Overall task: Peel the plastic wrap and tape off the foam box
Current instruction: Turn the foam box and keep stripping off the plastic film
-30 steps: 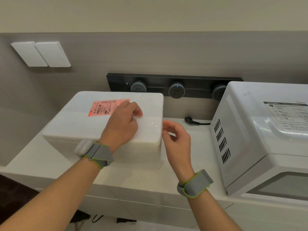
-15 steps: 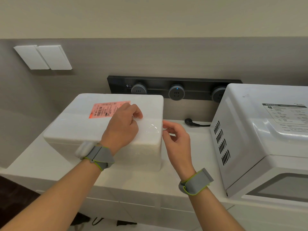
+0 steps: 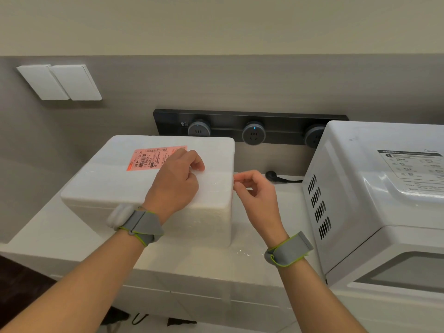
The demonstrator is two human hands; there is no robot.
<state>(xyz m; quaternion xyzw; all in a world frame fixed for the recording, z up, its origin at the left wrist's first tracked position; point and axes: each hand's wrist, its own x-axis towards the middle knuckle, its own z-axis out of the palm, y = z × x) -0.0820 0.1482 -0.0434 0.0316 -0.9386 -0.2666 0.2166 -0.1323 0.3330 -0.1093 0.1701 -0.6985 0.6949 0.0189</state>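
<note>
A: White foam box (image 3: 115, 186) sits on the pale counter (image 3: 182, 258), lid on, roughly 10 o'clock from frame centre. Pink shipping label (image 3: 149, 159) on the lid, toward 12 o'clock of the box top.

B: Hands?

A: Left hand (image 3: 175, 181) lies on the lid with its fingers curled down, fingertips (image 3: 197, 165) pressed at the clear tape (image 3: 216, 181) band that crosses the right part of the lid. Looks like a pinch on the tape, but the film is too transparent to say for sure.

B: Right?

A: Right hand (image 3: 257, 195) hovers at 3 o'clock of the box, thumb and forefinger closed together right at the lid's right edge. Could be gripping the film end; can't tell.

B: Surroundings?

A: White microwave (image 3: 374, 200) at 3 o'clock, just beside the right hand. Black socket rail (image 3: 252, 131) on the wall at 12 o'clock, behind the box. Two white wall switches (image 3: 60, 81) at 10 o'clock. Grey wrist straps (image 3: 288, 251) on both arms.
</note>
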